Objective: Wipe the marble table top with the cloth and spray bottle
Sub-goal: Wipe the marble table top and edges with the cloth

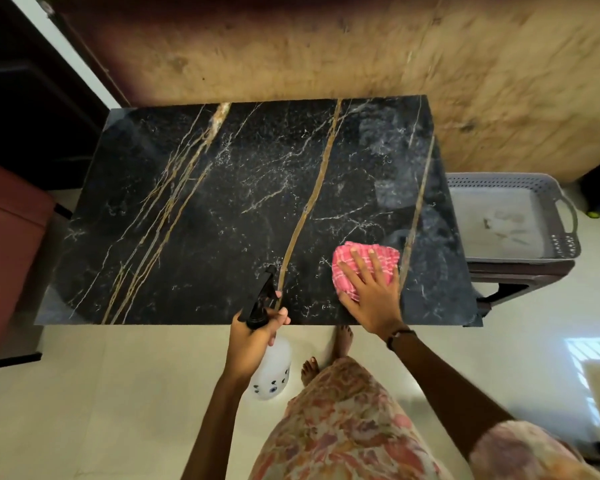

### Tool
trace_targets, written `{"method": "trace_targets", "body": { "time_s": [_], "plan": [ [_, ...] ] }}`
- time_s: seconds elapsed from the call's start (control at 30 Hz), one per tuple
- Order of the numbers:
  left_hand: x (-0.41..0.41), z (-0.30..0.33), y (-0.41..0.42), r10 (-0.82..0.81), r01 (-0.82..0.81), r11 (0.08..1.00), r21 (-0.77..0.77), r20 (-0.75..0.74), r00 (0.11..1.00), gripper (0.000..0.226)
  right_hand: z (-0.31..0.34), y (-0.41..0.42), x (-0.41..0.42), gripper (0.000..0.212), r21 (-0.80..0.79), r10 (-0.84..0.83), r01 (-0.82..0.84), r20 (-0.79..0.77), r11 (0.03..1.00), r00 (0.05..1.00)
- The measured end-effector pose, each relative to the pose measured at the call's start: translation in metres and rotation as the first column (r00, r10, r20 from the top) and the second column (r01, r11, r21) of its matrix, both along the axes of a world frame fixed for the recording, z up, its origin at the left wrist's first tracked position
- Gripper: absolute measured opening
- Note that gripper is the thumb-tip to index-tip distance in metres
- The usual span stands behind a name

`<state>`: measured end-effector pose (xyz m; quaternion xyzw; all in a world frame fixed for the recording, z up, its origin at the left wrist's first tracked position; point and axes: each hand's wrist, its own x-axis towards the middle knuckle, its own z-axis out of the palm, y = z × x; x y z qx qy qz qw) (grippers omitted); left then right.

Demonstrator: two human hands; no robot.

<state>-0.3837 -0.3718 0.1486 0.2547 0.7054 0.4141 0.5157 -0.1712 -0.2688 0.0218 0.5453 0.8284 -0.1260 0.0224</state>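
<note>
A black marble table top [205, 220] with gold and white veins fills the middle of the view. On its near right part lies a folded pink checked cloth [352, 252], and my right hand [371, 292] presses flat on it with fingers spread. My left hand [253, 337] grips the neck of a translucent white spray bottle [272, 372] at the table's near edge. The bottle's black spray head [262, 292] points out over the table.
A grey perforated plastic tray [506, 216] rests on a dark stool right of the table. A reddish-brown seat [7, 244] stands at the left. A plywood board [361, 46] leans behind the table. My bare feet [326, 355] stand on pale floor tiles.
</note>
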Motion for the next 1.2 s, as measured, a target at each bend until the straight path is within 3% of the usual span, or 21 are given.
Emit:
{"method": "trace_targets", "body": {
  "time_s": [0.1, 0.23, 0.4, 0.53, 0.6, 0.67, 0.8, 0.97, 1.07, 1.2],
  "plan": [
    [0.008, 0.0, 0.007, -0.048, 0.048, 0.999, 0.012, -0.005, 0.999, 0.015, -0.002, -0.01, -0.019, 0.062, 0.023, 0.085, -0.085, -0.007, 0.996, 0.996],
    [0.025, 0.002, 0.015, -0.107, 0.107, 0.994, 0.029, -0.018, 0.994, 0.013, -0.009, -0.038, 0.03, 0.061, 0.068, 0.244, -0.241, -0.031, 0.968, 0.969],
    [0.04, 0.002, 0.023, -0.122, 0.122, 0.992, 0.038, -0.013, 0.992, 0.023, -0.006, -0.011, 0.105, 0.063, 0.061, 0.032, -0.029, -0.054, 0.998, 0.998],
    [0.052, 0.0, 0.032, -0.098, 0.098, 0.995, 0.01, -0.028, 0.995, 0.022, 0.002, 0.043, 0.082, 0.065, 0.01, -0.114, 0.115, -0.053, 0.993, 0.992],
    [0.057, -0.001, 0.04, -0.07, 0.07, 0.998, 0.007, -0.012, 0.997, 0.013, -0.002, 0.05, 0.06, 0.065, 0.029, -0.089, 0.091, -0.057, 0.995, 0.994],
    [0.064, -0.002, 0.05, -0.041, 0.041, 0.999, 0.008, -0.009, 0.999, 0.019, -0.005, 0.038, 0.053, 0.064, 0.032, 0.032, -0.03, -0.053, 0.999, 0.998],
    [0.08, 0.0, 0.069, -0.024, 0.024, 1.0, -0.005, 0.001, 1.0, 0.016, -0.009, 0.011, 0.1, 0.062, 0.034, 0.222, -0.22, -0.066, 0.975, 0.973],
    [0.099, 0.003, 0.092, -0.03, 0.03, 0.999, 0.022, -0.014, 0.999, 0.016, -0.004, 0.051, 0.169, 0.065, 0.039, 0.039, -0.037, -0.065, 0.999, 0.997],
    [0.108, 0.003, 0.102, -0.047, 0.047, 0.997, 0.061, -0.005, 0.999, 0.017, -0.001, 0.098, 0.157, 0.065, 0.038, -0.049, 0.051, -0.06, 0.998, 0.997],
    [0.119, 0.001, 0.119, -0.066, 0.068, 0.995, 0.078, -0.03, 0.997, 0.015, -0.006, 0.125, 0.109, 0.063, 0.022, 0.018, -0.016, -0.077, 1.0, 0.997]
  ]
}}
